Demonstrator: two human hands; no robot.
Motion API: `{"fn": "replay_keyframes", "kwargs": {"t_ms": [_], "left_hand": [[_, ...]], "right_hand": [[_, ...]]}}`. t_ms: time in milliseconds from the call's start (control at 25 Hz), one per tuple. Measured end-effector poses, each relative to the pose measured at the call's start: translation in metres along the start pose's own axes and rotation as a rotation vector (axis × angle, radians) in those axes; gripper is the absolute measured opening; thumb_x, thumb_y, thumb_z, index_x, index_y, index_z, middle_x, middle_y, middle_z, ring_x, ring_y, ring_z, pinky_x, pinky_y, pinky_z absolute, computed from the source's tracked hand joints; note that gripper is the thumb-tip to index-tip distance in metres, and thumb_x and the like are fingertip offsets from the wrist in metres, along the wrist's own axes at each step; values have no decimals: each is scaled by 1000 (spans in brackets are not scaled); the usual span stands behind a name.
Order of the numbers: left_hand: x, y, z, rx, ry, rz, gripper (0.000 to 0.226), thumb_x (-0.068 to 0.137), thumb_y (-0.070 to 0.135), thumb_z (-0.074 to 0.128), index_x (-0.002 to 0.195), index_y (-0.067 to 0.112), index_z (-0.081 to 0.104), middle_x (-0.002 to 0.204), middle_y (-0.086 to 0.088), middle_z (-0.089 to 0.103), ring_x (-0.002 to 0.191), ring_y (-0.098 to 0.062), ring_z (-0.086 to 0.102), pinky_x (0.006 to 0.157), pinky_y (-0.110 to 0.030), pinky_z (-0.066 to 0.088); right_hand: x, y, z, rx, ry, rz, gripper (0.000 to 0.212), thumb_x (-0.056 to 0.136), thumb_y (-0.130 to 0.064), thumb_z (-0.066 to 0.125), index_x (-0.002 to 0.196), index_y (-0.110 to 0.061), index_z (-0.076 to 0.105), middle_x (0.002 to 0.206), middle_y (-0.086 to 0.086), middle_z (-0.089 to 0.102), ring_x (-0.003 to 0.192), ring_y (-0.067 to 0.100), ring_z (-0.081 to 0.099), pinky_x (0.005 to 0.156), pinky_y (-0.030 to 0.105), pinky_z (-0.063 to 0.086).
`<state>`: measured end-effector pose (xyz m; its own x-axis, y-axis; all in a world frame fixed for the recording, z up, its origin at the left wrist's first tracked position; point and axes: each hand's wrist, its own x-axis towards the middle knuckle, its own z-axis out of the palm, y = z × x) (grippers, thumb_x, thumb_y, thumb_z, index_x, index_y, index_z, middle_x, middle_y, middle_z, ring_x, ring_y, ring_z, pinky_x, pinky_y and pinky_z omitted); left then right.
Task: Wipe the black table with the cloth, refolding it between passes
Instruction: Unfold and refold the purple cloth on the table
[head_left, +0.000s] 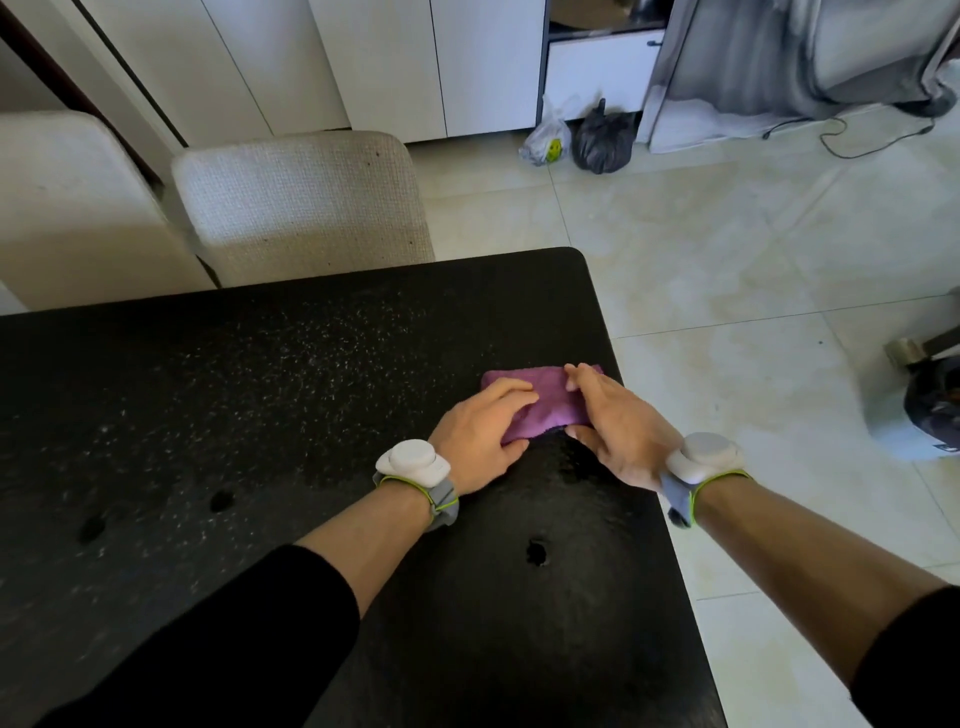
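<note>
- My left hand (483, 431) lies over the left end of the purple cloth (550, 400). The fingers are gently bent and the thumb sits against the near edge. A bit of cloth shows between thumb and forefinger, but I cannot tell whether that is a real pinch or only a press.
- My right hand (618, 426) covers the right end. Its fingers are nearly straight, reach to the far edge and press flat, and the thumb is by the near corner. It has hold of nothing.
- The cloth is a small folded pad lying flat on the black table (260, 441), close to the table's right edge and about midway between near and far.
- It looks like terry or microfibre, so I judge it light, soft and limp. It won't keep a fold unless I flatten it, and loose layers will slide over each other.
- To refold, I would pinch two corners of one edge, one in each hand, lift just enough to flip it over, then smooth it down with flat palms.
- To wipe, a flat palm on the middle of the pad should do, since gripping would only bunch it.
- The tabletop near my wrists looks glossy and possibly damp, so the pad may drag there.
- The pale specks (291, 364) to the far left seem yet to be wiped.
- This close to the right edge, a careless push could send the cloth off onto the floor.
</note>
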<state>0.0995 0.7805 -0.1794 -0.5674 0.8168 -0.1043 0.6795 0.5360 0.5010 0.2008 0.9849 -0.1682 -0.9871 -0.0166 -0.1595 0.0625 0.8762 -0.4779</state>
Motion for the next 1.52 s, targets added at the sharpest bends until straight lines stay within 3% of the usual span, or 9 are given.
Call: {"fn": "replay_keyframes", "kwargs": {"t_ms": [80, 240, 480, 640, 760, 920, 1120, 1320, 1520], "left_hand": [[-3, -1, -9, 48, 72, 3, 28, 90, 30, 65, 117, 24, 64, 126, 10, 56, 108, -19, 61, 92, -41, 53], [6, 11, -30, -11, 134, -110, 11, 97, 29, 55, 107, 26, 55, 96, 5, 64, 86, -24, 64, 77, -44, 53], [33, 14, -63, -115, 126, -148, 17, 102, 27, 49, 117, 27, 57, 103, 5, 66, 90, -18, 65, 81, -43, 54], [47, 21, -84, -318, 113, -194, 20, 105, 23, 48, 120, 22, 60, 103, 1, 66, 65, -11, 71, 65, -27, 60], [53, 20, -101, -407, 55, -167, 22, 100, 24, 61, 121, 18, 63, 110, -2, 66, 75, -12, 73, 70, -24, 61], [50, 24, -135, -276, -13, -112, 45, 81, 22, 83, 122, 18, 65, 105, 5, 66, 89, -9, 66, 73, -9, 52], [60, 33, -187, -185, 139, -49, 16, 95, 22, 68, 109, 18, 70, 99, 3, 70, 83, -16, 68, 77, -40, 60], [68, 49, -244, -106, 280, -3, 14, 96, 23, 65, 106, 17, 70, 97, 2, 67, 86, -19, 64, 80, -42, 55], [60, 52, -257, -102, 266, 9, 10, 96, 24, 64, 101, 17, 69, 95, 1, 68, 80, -22, 66, 78, -51, 57]], "right_hand": [[3, 1, -7, -16, 5, -33, 19, 96, -20, 59, 111, -16, 48, 130, 6, 54, 116, 31, 53, 100, 44, 46], [11, 2, -17, 6, 73, 57, 15, 103, -26, 50, 110, -14, 56, 107, 4, 58, 100, 27, 52, 87, 38, 43], [22, -9, -40, 296, 188, 258, 16, 105, -33, 47, 98, -21, 54, 86, 0, 62, 85, 27, 56, 73, 34, 37], [24, -19, -65, 375, 91, 189, 44, 88, -48, 72, 118, -24, 50, 102, -4, 63, 91, 18, 61, 81, 33, 47], [31, -15, -74, 131, 120, 98, 37, 90, -22, 69, 122, -25, 51, 105, 0, 66, 96, 27, 64, 87, 40, 51], [41, -20, -98, 134, 211, 78, 25, 97, -10, 52, 118, -22, 60, 100, 2, 68, 95, 27, 64, 87, 40, 52], [57, -38, -150, 121, 256, 52, 17, 99, -12, 50, 109, -19, 62, 92, 6, 67, 86, 30, 62, 78, 41, 51], [72, -64, -201, 123, 383, -20, 14, 101, -10, 50, 108, -14, 62, 87, 4, 62, 82, 26, 56, 72, 33, 39], [66, -77, -213, 55, 384, -74, 12, 101, -9, 50, 104, -14, 61, 87, 2, 60, 80, 21, 51, 68, 28, 30]]}}
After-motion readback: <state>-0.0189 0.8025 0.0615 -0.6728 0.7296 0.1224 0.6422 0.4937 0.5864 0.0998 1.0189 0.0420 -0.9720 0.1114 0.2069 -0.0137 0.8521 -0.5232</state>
